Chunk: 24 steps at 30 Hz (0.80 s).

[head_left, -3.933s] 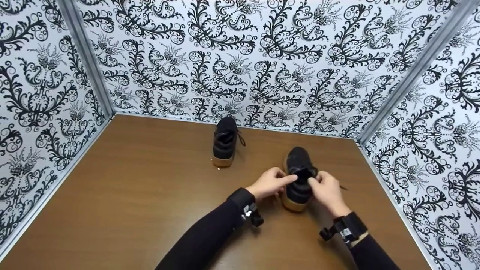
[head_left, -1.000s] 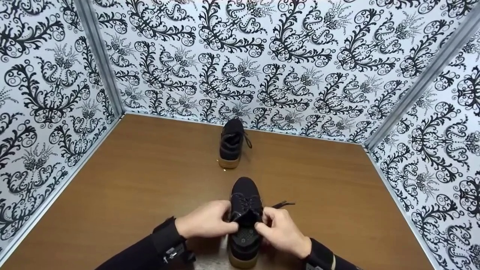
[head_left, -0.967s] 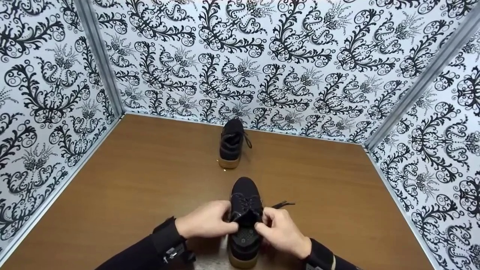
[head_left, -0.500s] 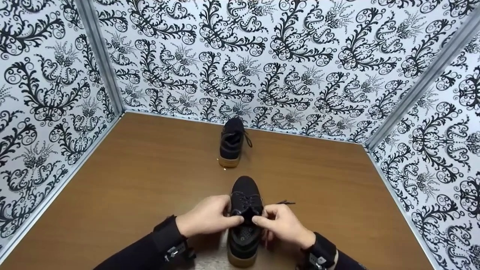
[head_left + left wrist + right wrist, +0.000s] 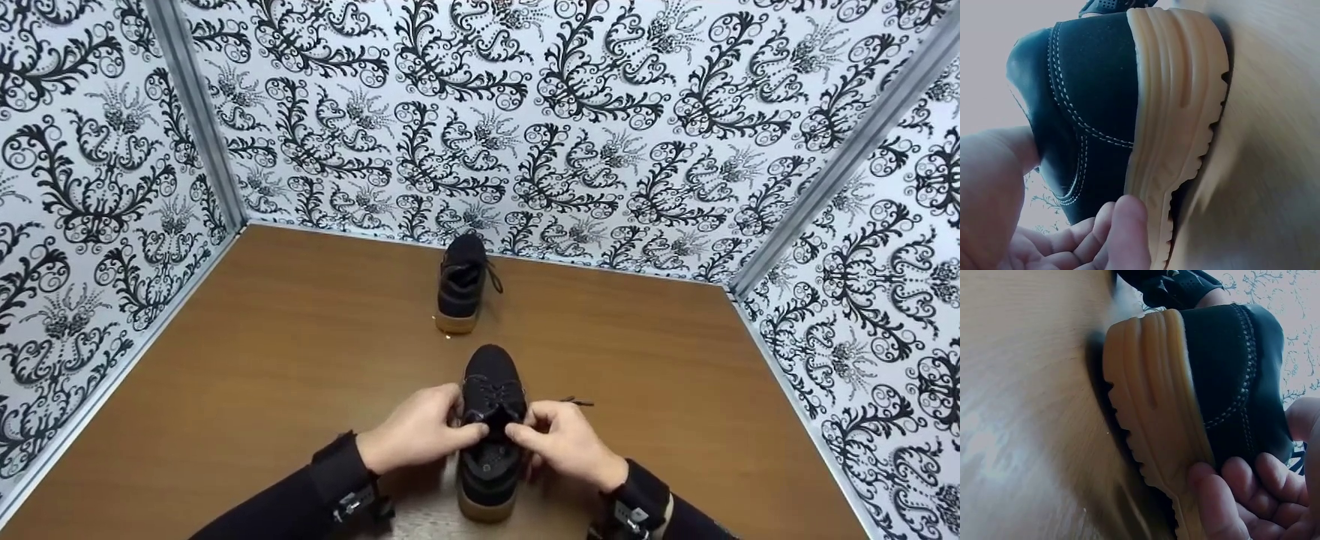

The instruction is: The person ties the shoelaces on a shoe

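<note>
A black lace-up shoe (image 5: pixel 491 371) with a tan sole stands upright close to the person, its toe pointing at the back wall. On its left side the left hand (image 5: pixel 421 429) holds the rim of the opening, thumb over the edge and fingers along the outside. The right hand (image 5: pixel 571 444) pinches the opposite rim in the same way. Stitched heel leather (image 5: pixel 1095 79) and a ridged sole fill the left wrist view. In the right wrist view, several fingertips (image 5: pixel 1219 500) touch the shoe's side by the sole. Hands hide part of the shoe's sides.
A matching black shoe (image 5: pixel 461 277) stands farther back, near the patterned wall (image 5: pixel 480 120), a lace loop at its right. Loose lace ends (image 5: pixel 577 402) lie right of the near shoe. Patterned side walls and metal posts enclose the brown tabletop (image 5: pixel 315 315).
Since the earliest frame, the near shoe has come left and closer to the person, with both hands on it. Within the last second the thumbs have shifted slightly forward along the rim.
</note>
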Motion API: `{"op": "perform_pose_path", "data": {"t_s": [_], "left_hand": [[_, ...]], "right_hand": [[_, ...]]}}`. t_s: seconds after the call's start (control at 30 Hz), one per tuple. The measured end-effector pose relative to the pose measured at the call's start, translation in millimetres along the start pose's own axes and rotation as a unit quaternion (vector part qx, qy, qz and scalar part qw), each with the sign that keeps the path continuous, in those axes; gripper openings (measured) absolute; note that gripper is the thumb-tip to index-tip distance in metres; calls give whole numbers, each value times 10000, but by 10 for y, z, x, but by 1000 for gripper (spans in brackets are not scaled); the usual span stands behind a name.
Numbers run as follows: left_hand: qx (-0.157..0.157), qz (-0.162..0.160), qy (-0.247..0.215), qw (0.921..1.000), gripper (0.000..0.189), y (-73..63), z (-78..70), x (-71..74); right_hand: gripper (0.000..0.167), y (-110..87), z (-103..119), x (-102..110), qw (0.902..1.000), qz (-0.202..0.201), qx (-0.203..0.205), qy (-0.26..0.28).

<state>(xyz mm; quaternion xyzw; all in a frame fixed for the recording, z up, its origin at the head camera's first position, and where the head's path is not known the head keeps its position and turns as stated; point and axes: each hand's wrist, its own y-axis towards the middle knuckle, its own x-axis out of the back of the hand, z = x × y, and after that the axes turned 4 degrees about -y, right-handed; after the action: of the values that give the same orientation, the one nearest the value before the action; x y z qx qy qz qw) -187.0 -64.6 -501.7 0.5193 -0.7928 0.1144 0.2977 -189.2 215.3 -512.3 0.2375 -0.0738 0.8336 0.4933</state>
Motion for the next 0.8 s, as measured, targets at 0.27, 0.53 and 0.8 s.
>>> {"op": "perform_pose_path", "data": {"t_s": [0.27,0.53,0.8], "left_hand": [[-588,-660,401,9953,46,25,0,-33],[-1606,-850,123,9833,21,119,-18,-106],[-1901,-962,-598,9752,7,153,0,-171]], "right_hand": [[31,26,-35,61,9991,-40,214,-362],[25,37,-44,67,9990,-332,233,-206],[15,21,10,12,9961,-814,333,48]]}}
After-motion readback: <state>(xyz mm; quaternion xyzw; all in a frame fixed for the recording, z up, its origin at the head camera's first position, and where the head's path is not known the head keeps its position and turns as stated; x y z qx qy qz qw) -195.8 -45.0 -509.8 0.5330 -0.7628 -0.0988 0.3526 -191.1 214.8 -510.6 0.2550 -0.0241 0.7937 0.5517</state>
